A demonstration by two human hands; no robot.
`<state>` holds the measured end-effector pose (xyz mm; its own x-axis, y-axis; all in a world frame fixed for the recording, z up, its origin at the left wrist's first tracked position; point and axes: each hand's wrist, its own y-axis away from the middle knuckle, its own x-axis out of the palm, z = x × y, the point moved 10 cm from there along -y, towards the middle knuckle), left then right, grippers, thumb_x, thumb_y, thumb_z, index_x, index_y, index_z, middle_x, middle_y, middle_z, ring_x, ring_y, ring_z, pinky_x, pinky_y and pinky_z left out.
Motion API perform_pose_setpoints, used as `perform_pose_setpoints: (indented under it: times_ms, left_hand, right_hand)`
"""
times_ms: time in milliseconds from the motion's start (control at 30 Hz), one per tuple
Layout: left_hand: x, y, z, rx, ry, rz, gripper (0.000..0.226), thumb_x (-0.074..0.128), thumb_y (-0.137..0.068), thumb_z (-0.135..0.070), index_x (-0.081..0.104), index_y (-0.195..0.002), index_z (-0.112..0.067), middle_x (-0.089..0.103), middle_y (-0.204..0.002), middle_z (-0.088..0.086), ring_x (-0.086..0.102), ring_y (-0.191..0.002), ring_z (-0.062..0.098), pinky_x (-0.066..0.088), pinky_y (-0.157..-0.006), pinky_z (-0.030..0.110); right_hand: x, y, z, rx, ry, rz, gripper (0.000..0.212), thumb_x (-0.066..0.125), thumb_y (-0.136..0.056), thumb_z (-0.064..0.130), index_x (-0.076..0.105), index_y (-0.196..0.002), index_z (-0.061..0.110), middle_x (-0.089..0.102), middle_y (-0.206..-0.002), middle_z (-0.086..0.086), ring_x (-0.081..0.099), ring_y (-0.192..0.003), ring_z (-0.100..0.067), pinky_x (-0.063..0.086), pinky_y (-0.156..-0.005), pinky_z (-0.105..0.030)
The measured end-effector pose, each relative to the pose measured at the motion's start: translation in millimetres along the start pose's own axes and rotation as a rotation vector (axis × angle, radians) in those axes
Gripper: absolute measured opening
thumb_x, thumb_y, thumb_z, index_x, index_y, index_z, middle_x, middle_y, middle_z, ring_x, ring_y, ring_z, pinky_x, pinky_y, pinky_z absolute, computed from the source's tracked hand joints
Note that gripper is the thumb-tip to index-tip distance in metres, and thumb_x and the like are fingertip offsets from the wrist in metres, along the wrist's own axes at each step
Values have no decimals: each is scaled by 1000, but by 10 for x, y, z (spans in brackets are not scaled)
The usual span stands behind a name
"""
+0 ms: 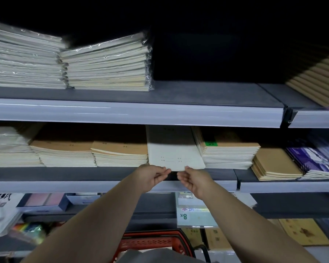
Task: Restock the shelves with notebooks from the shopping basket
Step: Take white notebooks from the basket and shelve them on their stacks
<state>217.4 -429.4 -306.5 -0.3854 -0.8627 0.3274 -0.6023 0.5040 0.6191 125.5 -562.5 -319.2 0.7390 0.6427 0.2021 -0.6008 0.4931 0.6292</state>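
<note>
Pinch grips, left hand (150, 175), right hand (196, 179), on notebook (174, 150)

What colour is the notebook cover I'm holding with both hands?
Pale off-white notebook, seen best in the head view.

Brown pile (120, 152) left of fingers (160, 176), taller pile (228, 154) right; white notebook (173, 149) fills gap between. Shelf board (141, 114) above blocks up.
</note>
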Motion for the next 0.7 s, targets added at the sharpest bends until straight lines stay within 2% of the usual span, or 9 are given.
perform_pose_setpoints:
  times_ms: [67,167,233,300,367,500,567,667,700]
  left_hand:
    - [-16,-20,-21,21,2,-13,31,60,-88,11,54,-119,9,70,-104,19,73,-85,19,59,-63,22]
    - [-86,-62,-19,48,24,-89,30,59,-91,7,49,-118,10,74,-84,15,73,-76,17,57,-74,24]
    - [-128,-104,1,55,65,-141,26,56,-93,6,46,-117,10,73,-83,16,72,-72,18,56,-77,27]
    - [-148,-121,14,65,75,-180,19,59,-93,2,50,-108,8,72,-83,16,72,-66,18,58,-64,25]
    - [-155,-137,8,75,47,-207,13,64,-92,-6,59,-94,6,72,-68,11,71,-59,14,57,-52,22]
    - [-174,-182,-46,64,11,-243,20,67,-91,-13,61,-77,-1,69,-56,6,69,-52,11,54,-45,20]
    - [-180,-228,-74,54,8,-247,20,65,-92,-15,61,-77,-2,70,-60,6,69,-55,10,54,-45,20]
    - [-183,-297,-69,23,17,-240,22,54,-99,-15,61,-88,2,73,-88,11,71,-81,13,56,-53,19]
    - [-185,-320,-63,14,13,-241,23,54,-100,-15,61,-89,3,72,-91,13,71,-80,14,56,-54,19]
  right_hand:
    - [21,-38,-17,1,-28,-15,20,51,-100,14,59,-88,2,70,-63,-8,68,-53,-13,51,-43,-20]
    - [82,-93,-63,3,-44,-31,21,49,-101,16,59,-88,2,70,-62,-7,68,-55,-14,52,-44,-21]
    - [106,-136,-69,0,-66,-49,22,49,-101,18,59,-92,1,70,-64,-7,69,-56,-13,52,-44,-21]
    - [111,-175,-48,-5,-90,-66,22,50,-101,19,59,-95,0,70,-66,-8,69,-53,-13,51,-42,-20]
    - [114,-208,1,-6,-94,-82,21,49,-101,19,57,-94,1,69,-68,-9,68,-50,-12,50,-41,-20]
    - [95,-276,87,4,-19,-115,24,46,-102,22,56,-89,4,69,-71,-8,68,-54,-14,51,-45,-24]
    - [87,-320,103,20,48,-110,31,43,-103,28,57,-89,5,69,-72,-5,68,-66,-18,50,-56,-28]
    - [106,-378,113,38,141,-88,37,39,-104,35,58,-87,8,69,-73,-1,65,-85,-22,47,-78,-33]
    - [107,-393,115,41,159,-94,39,38,-103,37,59,-87,8,69,-72,-1,63,-86,-21,45,-82,-35]
